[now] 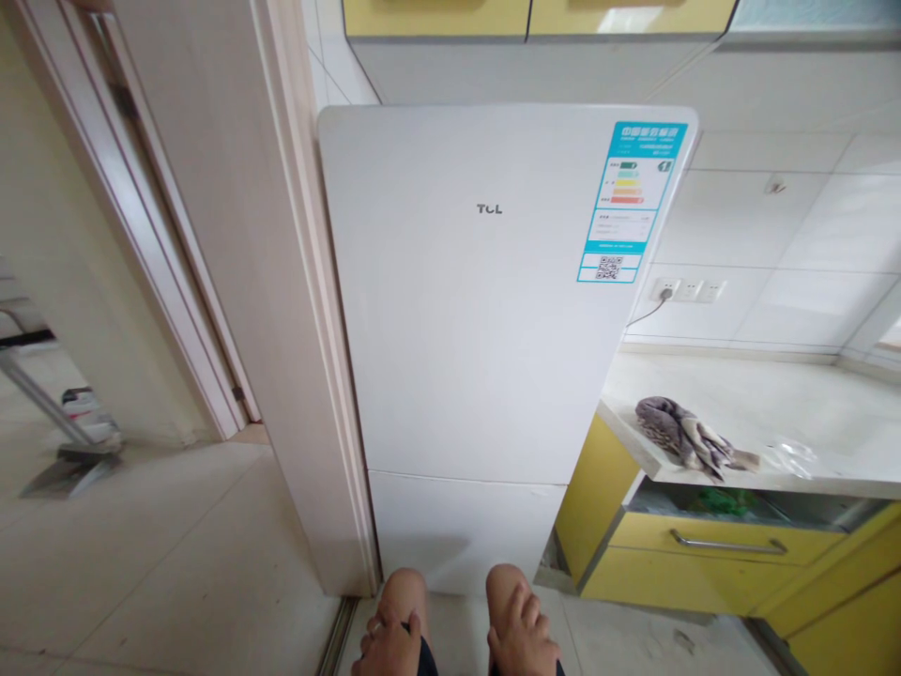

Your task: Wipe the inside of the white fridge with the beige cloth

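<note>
I face a white two-door fridge [479, 329] with both doors closed and a blue energy label [630, 202] at its upper right. At the bottom edge my left hand [389, 646] rests on my left knee and my right hand [522, 637] rests on my right knee. The fingers of both hands are spread flat over the knees and hold nothing. Both knees almost touch the fridge's lower door [465, 526].
A door frame [310, 357] stands left of the fridge, with an open doorway and a floor tool [70, 451] beyond. To the right, a pale countertop [760, 413] carries a crumpled grey cloth [686, 434]. Below it a yellow drawer [732, 540] stands slightly open. A wall socket [686, 289] sits behind.
</note>
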Tool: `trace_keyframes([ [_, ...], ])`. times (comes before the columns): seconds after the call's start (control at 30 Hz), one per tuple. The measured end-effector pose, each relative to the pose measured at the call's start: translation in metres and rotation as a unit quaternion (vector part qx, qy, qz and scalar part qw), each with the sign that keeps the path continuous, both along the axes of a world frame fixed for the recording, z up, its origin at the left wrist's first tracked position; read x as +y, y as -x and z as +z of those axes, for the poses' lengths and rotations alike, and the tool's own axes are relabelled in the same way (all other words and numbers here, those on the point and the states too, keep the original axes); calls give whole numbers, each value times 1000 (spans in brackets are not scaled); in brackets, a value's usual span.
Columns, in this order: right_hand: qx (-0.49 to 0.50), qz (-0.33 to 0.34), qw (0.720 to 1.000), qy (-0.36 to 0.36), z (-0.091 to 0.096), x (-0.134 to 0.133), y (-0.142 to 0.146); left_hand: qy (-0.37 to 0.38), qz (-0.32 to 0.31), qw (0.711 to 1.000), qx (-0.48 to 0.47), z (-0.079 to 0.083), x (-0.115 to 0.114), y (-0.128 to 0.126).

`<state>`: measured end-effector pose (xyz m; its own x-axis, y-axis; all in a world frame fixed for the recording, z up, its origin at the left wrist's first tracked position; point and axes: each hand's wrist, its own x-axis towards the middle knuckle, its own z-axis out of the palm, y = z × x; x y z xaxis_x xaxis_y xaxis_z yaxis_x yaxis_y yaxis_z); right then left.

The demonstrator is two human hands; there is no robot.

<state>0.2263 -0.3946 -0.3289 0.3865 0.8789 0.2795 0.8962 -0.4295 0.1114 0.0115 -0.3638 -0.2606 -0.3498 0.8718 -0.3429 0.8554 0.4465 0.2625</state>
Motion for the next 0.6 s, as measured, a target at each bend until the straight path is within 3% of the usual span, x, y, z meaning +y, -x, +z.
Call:
trace_keyframes([
  [0.43, -12, -7, 999, -31, -5, 0, 0, -23, 30, 999, -9, -11, 5, 0],
  [0.6, 6, 0, 1000, -28, -8, 1, -1, -6, 29, 1000, -2, -4, 5, -2],
])
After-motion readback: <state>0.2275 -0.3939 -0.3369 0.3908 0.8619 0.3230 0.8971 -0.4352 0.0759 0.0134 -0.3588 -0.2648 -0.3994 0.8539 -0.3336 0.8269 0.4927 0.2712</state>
